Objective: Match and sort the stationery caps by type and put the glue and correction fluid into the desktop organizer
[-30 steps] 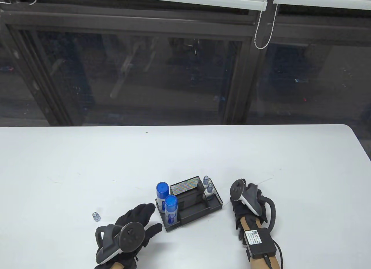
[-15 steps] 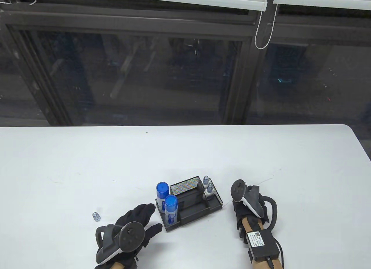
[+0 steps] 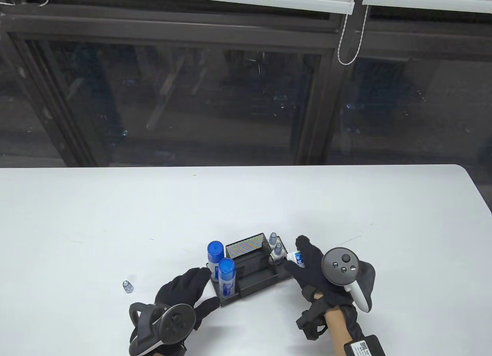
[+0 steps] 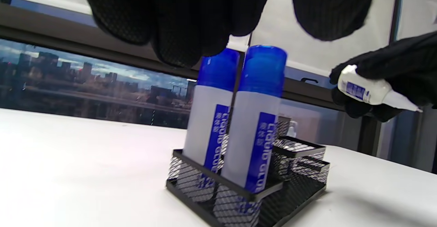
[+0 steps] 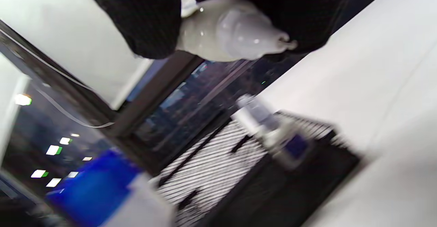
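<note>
The right hand (image 3: 321,273) swung in, pinching an uncapped correction fluid bottle (image 3: 298,257) beside the organizer (image 3: 284,273). The left hand (image 3: 188,290) stayed flat and empty. The loose cap (image 3: 127,286) still waited.

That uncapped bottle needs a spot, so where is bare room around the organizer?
Bare table lies beyond the organizer, and far left past the loose cap. Crowded: left hand at the glue end, right hand with its correction fluid bottle opposite.

Black knit gloves cover both hands (image 3: 184,290), each bearing a grey-and-white, seemingly ring-shaped tracker (image 3: 340,267).
</note>
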The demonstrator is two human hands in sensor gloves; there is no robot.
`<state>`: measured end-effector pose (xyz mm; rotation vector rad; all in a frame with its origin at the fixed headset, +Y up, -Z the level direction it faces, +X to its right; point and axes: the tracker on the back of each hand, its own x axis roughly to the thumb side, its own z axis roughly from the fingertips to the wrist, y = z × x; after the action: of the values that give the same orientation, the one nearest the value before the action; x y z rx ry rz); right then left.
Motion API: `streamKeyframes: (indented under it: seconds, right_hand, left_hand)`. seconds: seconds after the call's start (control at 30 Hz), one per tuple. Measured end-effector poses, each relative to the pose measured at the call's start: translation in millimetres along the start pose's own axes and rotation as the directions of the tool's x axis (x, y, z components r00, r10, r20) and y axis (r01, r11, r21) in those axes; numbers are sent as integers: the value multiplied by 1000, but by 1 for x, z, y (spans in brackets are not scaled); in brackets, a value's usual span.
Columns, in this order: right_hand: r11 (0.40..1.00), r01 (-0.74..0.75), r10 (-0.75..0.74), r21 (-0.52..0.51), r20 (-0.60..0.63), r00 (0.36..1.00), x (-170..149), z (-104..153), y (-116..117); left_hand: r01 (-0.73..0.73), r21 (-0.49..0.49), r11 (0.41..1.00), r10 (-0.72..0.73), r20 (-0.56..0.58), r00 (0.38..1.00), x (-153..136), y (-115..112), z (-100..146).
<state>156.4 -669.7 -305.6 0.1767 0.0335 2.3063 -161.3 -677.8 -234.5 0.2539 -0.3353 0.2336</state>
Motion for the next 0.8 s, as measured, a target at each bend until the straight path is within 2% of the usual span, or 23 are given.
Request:
streamKeyframes:
  seconds: [0.17, 0.3, 0.37, 0.53, 0.63, 0.8]
  right_hand:
    - [975, 156, -166, 156, 52, 985, 8, 22, 28]
    - [930, 244, -264, 276, 39, 964, 7, 33, 53]
    - [903, 271, -301, 334, 40, 953, 8, 37, 61]
    - [848, 348, -388, 400, 21, 922, 11, 41, 70]
    - [824, 381, -422, 420, 6, 907, 13, 44, 76]
    - [819, 396, -424, 415, -26, 905, 10, 45, 81]
  left_hand:
    - [3, -21, 1000, -1, 81, 997, 15, -2, 1]
    - [-32, -5, 999, 32, 154, 988, 29, -6, 3]
    - [-32, -2, 999, 32, 228, 973, 36, -6, 4]
    - [6, 44, 999, -21, 348, 937, 53, -10, 8]
    - [16, 54, 998, -35, 386, 922, 60, -15, 8]
    - [23, 50, 998, -41, 401, 915, 59, -20, 8]
